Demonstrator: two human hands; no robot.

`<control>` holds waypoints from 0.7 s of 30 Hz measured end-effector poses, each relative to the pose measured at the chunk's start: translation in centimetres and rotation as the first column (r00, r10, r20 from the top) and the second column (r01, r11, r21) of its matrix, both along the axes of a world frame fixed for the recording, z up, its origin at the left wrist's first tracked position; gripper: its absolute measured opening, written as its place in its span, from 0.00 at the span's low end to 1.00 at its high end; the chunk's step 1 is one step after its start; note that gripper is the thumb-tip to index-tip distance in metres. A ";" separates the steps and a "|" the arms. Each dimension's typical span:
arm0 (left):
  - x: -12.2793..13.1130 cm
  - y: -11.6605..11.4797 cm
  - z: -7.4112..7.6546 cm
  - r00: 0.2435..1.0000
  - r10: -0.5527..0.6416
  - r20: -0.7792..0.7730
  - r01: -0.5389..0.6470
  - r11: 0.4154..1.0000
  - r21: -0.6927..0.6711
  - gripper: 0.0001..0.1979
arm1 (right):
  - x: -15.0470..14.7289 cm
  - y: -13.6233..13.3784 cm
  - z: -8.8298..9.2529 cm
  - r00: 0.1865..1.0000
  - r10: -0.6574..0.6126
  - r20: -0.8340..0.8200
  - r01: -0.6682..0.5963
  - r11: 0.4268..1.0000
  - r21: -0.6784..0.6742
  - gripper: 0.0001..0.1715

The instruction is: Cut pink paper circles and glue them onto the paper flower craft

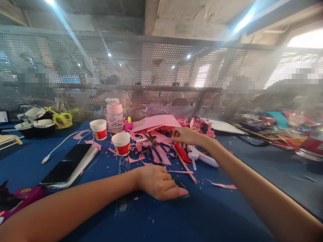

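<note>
My left hand (157, 181) rests knuckles-up on the blue table (209, 215), fingers curled down over a small dark thing that I cannot make out. My right hand (185, 135) reaches forward into a heap of pink paper scraps (156, 148), fingers pinched together on something too small to name. Black-handled scissors (157, 148) lie on the scraps just left of that hand. A white glue gun (200, 156) lies under its wrist, beside a red piece (182, 153).
Two red-and-white paper cups (121, 143) (99, 129) and a pink jar (114, 114) stand behind the scraps. A black phone (67, 163) with a white cable lies at left. Bowls (35, 126) sit far left. A perforated metal screen (161, 74) backs the table. Clutter fills the right.
</note>
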State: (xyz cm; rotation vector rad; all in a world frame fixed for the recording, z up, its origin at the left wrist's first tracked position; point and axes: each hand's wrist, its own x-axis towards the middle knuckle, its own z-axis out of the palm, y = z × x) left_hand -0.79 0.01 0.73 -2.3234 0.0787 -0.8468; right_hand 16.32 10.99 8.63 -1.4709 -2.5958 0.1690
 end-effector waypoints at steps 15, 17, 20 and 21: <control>0.0 0.2 0.2 0.997 0.076 -0.021 -0.078 0.992 -0.099 0.17 | 3.2 -0.8 4.6 0.984 -0.115 -0.136 0.150 0.947 0.283 0.06; 0.0 0.2 0.1 0.998 0.061 -0.007 -0.061 0.995 -0.079 0.15 | 3.2 -1.0 4.7 0.969 -0.165 -0.183 0.208 0.945 0.252 0.06; 0.1 0.0 0.1 1.000 -0.010 0.024 0.010 1.000 0.009 0.10 | 2.9 -1.3 4.6 0.948 -0.172 -0.267 0.214 0.967 0.139 0.05; 0.1 -0.1 0.2 0.999 -0.025 0.023 0.024 0.999 0.034 0.09 | 2.7 -1.4 4.5 0.945 -0.161 -0.286 0.202 0.972 0.119 0.05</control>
